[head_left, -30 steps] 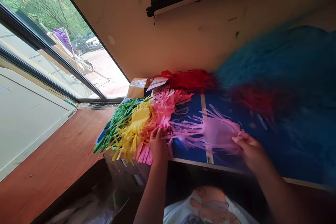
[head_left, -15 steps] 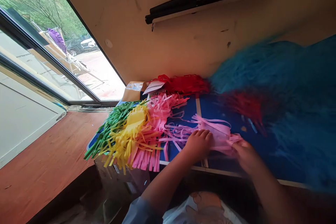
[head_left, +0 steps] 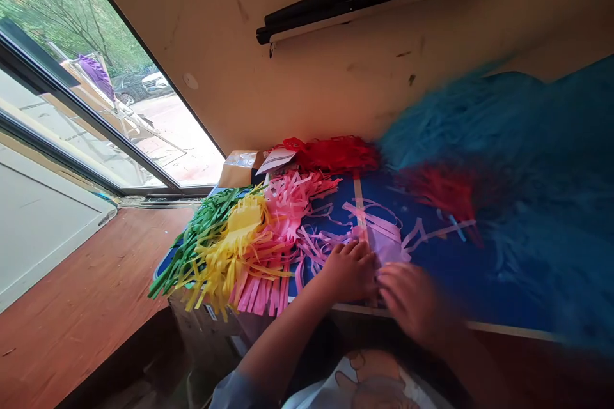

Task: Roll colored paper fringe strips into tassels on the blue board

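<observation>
A light pink fringed paper piece [head_left: 378, 233] lies on the blue table top [head_left: 441, 268] near its front edge. My left hand [head_left: 349, 270] rests on the left part of this piece, fingers curled down onto the paper. My right hand [head_left: 411, 300] is blurred by motion just to its right, over the piece's lower edge, and its fingers are smeared. Left of my hands lie fringed stacks in pink [head_left: 292, 201], yellow [head_left: 235, 239] and green [head_left: 196, 236].
Red fringed paper [head_left: 336, 153] lies at the back, a second red bunch [head_left: 441, 188] to the right. A big blue fringed mass [head_left: 527, 166] fills the right side. A small cardboard box [head_left: 240, 169] stands at the back left. A window and wooden floor are on the left.
My left hand moved from the pink stack to the light pink piece. My right hand slid left along the piece toward my left hand, and the piece's strips shifted.
</observation>
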`<control>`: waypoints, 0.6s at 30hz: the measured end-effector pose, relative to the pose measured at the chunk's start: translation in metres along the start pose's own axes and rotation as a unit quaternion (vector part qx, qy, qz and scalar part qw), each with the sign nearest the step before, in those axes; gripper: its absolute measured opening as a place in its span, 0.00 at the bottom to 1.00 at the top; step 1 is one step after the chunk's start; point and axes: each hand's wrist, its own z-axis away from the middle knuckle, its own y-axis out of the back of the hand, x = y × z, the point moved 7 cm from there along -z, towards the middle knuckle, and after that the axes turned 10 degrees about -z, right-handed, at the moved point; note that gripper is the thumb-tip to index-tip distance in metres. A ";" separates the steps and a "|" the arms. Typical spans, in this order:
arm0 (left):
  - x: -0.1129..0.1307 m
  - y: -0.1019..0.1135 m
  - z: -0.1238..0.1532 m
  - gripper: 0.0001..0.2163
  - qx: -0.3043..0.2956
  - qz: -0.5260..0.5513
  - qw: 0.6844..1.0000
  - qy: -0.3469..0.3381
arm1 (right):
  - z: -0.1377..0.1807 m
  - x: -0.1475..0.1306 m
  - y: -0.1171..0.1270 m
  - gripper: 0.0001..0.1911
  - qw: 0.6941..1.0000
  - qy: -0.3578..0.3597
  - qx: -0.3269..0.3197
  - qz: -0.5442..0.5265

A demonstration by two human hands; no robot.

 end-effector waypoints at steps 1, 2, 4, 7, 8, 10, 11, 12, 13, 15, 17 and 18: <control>-0.003 -0.001 0.001 0.27 0.004 -0.004 1.000 -0.005 | -0.003 -0.009 -0.018 0.10 0.998 0.014 -0.060 -0.010; -0.006 -0.003 0.002 0.24 0.006 -0.009 1.000 -0.009 | -0.004 -0.012 -0.034 0.11 0.995 0.011 -0.100 -0.010; -0.012 -0.006 0.006 0.21 0.003 -0.014 1.000 -0.012 | 0.000 -0.008 -0.055 0.15 0.990 -0.020 -0.140 0.003; -0.020 -0.006 0.011 0.20 0.003 -0.008 1.000 -0.009 | 0.018 0.008 -0.068 0.19 0.984 -0.051 -0.171 0.023; -0.022 -0.005 0.012 0.20 0.005 -0.002 1.000 -0.008 | 0.026 0.013 -0.069 0.19 0.983 -0.055 -0.175 0.032; -0.025 -0.004 0.014 0.19 0.008 0.008 1.000 0.002 | 0.041 0.020 -0.066 0.19 0.981 -0.054 -0.177 0.051; -0.027 -0.003 0.014 0.19 0.007 0.011 1.000 0.009 | 0.049 0.024 -0.061 0.19 0.981 -0.055 -0.175 0.062; -0.029 -0.003 0.014 0.19 0.007 0.012 1.000 0.016 | 0.055 0.028 -0.056 0.19 0.981 -0.058 -0.173 0.072; -0.030 -0.003 0.014 0.20 0.008 0.011 1.000 0.021 | 0.061 0.034 -0.048 0.19 0.981 -0.064 -0.168 0.079; -0.030 -0.002 0.014 0.20 0.018 0.007 0.999 0.027 | 0.072 0.052 -0.022 0.19 0.981 -0.106 -0.137 0.088; -0.029 -0.002 0.013 0.21 0.028 -0.001 0.999 0.032 | 0.083 0.082 0.017 0.18 0.972 -0.211 -0.064 0.082; -0.027 -0.002 0.013 0.23 0.032 -0.008 0.999 0.035 | 0.091 0.099 0.039 0.19 0.958 -0.278 -0.012 0.068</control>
